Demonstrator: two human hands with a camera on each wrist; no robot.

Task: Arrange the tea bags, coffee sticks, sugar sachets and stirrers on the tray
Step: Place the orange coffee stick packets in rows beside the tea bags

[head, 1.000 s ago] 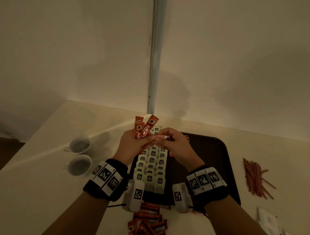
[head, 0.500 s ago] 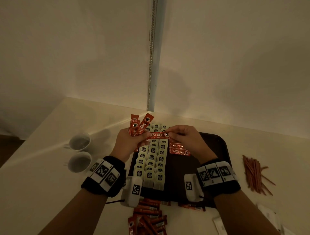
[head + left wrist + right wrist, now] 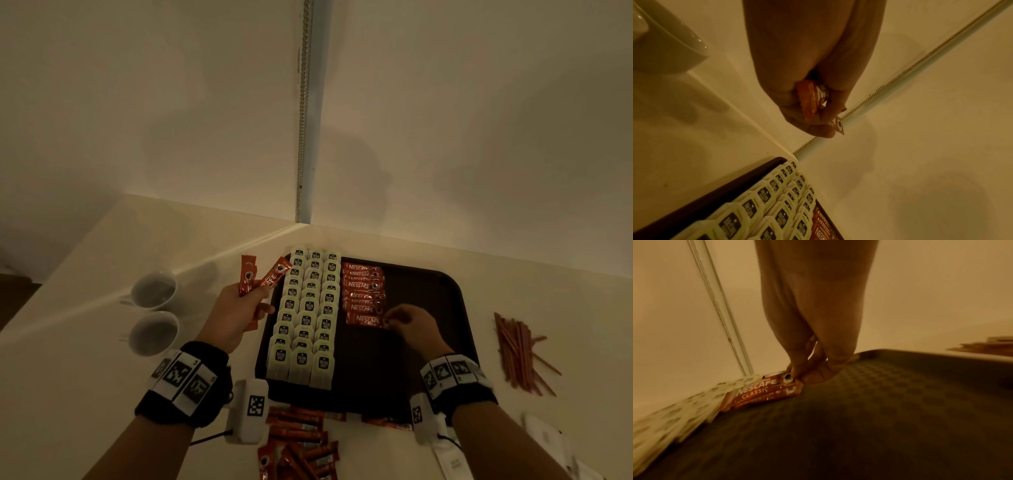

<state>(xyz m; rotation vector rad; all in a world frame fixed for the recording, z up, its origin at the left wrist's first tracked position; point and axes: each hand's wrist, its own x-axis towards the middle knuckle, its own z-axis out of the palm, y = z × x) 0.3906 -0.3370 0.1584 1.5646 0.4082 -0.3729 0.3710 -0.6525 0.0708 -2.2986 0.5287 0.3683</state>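
Note:
A dark tray point(image 3: 421, 359) holds three columns of pale tea bags point(image 3: 308, 315) on its left side and a column of red coffee sticks point(image 3: 363, 294) beside them. My right hand point(image 3: 394, 320) pinches the right end of the nearest coffee stick point(image 3: 366, 320) point(image 3: 760, 391), which lies on the tray point(image 3: 879, 418) at the foot of that column. My left hand point(image 3: 250, 301) point(image 3: 818, 113) hovers left of the tray, gripping a few coffee sticks point(image 3: 263, 277) point(image 3: 809, 99) that fan upward. The tea bags point(image 3: 766, 211) show below it.
Two white cups point(image 3: 154, 308) stand left of the tray. Loose coffee sticks point(image 3: 298, 445) lie on the table in front of it. A pile of brown stirrers point(image 3: 517, 353) lies to the right, white sachets point(image 3: 555, 445) at the lower right. A wall corner rises behind.
My right hand took one coffee stick from the left hand's bunch, carried it right and down, and set it on the tray below the column. The left hand moved left.

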